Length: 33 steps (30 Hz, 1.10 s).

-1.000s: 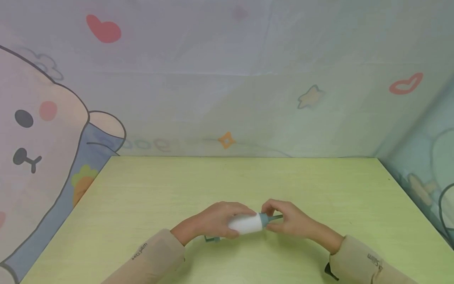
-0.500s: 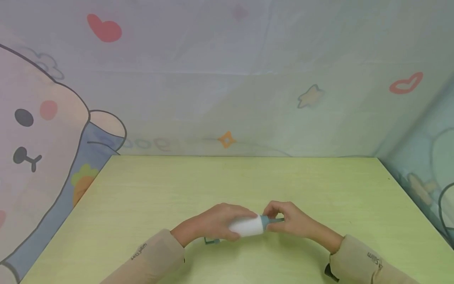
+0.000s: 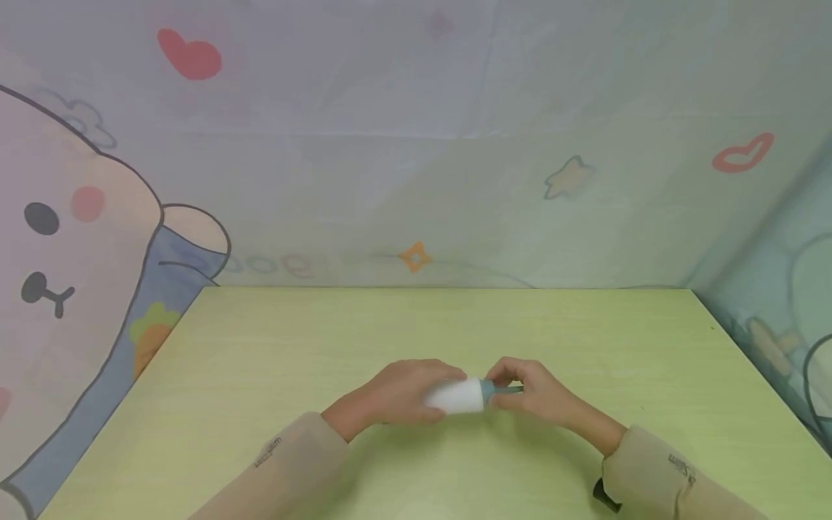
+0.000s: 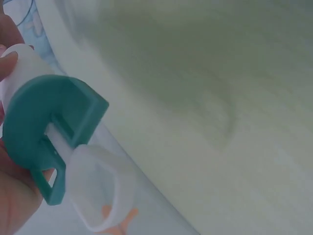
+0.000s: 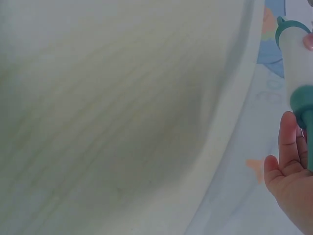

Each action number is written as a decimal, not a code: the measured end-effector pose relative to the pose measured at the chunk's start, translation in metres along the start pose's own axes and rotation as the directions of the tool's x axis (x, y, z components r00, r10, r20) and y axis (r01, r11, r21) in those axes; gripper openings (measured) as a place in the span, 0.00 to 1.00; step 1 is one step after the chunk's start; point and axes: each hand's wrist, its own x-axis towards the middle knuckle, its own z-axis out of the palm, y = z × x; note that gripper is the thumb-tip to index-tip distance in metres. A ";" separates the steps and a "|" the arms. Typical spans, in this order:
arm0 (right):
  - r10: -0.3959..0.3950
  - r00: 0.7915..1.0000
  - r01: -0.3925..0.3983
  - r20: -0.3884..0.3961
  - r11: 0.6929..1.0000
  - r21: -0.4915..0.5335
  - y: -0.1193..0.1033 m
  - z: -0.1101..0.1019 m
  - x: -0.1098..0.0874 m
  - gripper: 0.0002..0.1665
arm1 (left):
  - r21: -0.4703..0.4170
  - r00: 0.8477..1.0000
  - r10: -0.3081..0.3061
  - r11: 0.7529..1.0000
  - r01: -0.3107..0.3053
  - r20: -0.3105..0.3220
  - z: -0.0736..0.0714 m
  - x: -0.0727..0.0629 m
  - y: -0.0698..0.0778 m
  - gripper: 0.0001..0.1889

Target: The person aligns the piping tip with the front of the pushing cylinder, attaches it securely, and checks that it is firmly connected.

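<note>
A syringe point(image 3: 463, 396) with a white barrel and blue-green fittings is held between both hands over the table. My left hand point(image 3: 408, 391) grips the barrel from behind, thumb on the near side. In the left wrist view the green flange point(image 4: 29, 122) shows at the barrel's end, with a white plunger ring point(image 4: 78, 196) sticking out of it. My right hand point(image 3: 538, 393) pinches the narrow tip at the other end. The green cap point(image 5: 302, 102) and its stem run down beside the right fingers point(image 5: 287, 134) in the right wrist view.
The pale yellow-green table point(image 3: 416, 325) spreads beneath the hands. Behind it hangs a printed cloth point(image 3: 390, 180) with hearts, a star and a large bear at left. A dark cable point(image 3: 809, 390) curves down at the far right.
Both hands have lifted slightly away from the body with the syringe, which lies more level. Its plunger end, visible before below the left hand, is hidden in the head view.
</note>
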 end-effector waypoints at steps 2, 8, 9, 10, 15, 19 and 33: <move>0.021 1.000 -0.021 -0.014 1.000 0.001 0.004 -0.004 0.003 0.11 | 0.058 1.000 -0.008 0.998 0.010 -0.022 0.000 0.005 -0.002 0.25; 0.075 0.997 -0.075 -0.035 0.997 0.002 0.016 -0.019 0.014 0.14 | 0.046 0.999 -0.031 0.998 0.032 -0.007 -0.003 0.030 -0.011 0.25; 0.080 0.996 -0.080 -0.035 0.997 -0.005 0.019 -0.021 0.016 0.15 | 0.034 0.999 -0.034 0.999 0.034 0.002 -0.004 0.035 -0.013 0.24; 0.084 0.996 -0.085 -0.034 0.996 -0.015 0.021 -0.023 0.018 0.15 | 0.021 0.999 -0.042 0.999 0.041 0.013 -0.004 0.039 -0.015 0.25; 0.082 0.996 -0.083 -0.016 0.995 -0.053 0.035 -0.029 0.028 0.14 | 0.010 0.994 -0.088 0.996 0.087 0.061 -0.002 0.058 -0.024 0.25; 0.105 0.994 -0.105 -0.008 0.992 -0.071 0.043 -0.031 0.034 0.13 | -0.013 0.983 -0.150 0.988 0.152 0.102 0.002 0.070 -0.028 0.26; 0.197 0.980 -0.194 -0.002 0.960 -0.202 0.052 -0.033 0.045 0.15 | -0.029 0.969 -0.209 0.976 0.214 0.131 0.015 0.085 -0.035 0.26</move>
